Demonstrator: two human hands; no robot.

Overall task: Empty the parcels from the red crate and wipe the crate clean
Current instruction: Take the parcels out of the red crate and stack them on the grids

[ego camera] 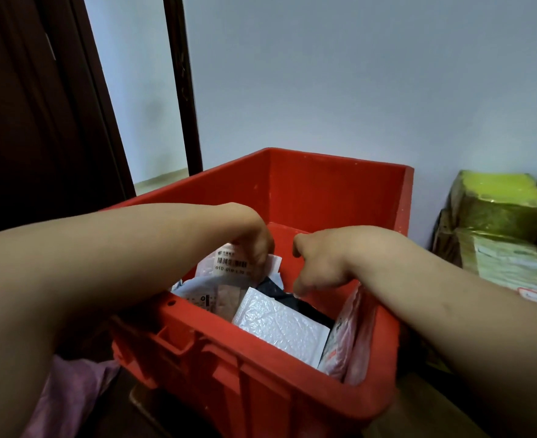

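Parcels are lying loosely heaped in the bottom of the red crate, and I am starting with the one nearest my left hand. Its fingers and thumb are pinching the top edge of a white labelled mailer, which is standing tilted against the crate's left wall with its barcode facing me. It is looking thin and light, and the edge is bending slightly in my pinch, so I am judging that one hand will be enough. My right hand is reaching down inside the crate just beside it, fingers curled downward over a dark flat parcel; I cannot tell whether they are gripping anything yet. Below that hand a white bubble mailer is leaning across the pile. It is looking padded, soft and a little slick, so I am thinking a corner or a long edge is the place to take it, rather than the flat face. A grey poly bag is lying under the labelled mailer, and a pinkish padded parcel is standing upright against the right wall. All of them are looking floppy rather than fragile. Outside the crate, to my right, tape-wrapped boxes are sitting stacked against the pale wall.
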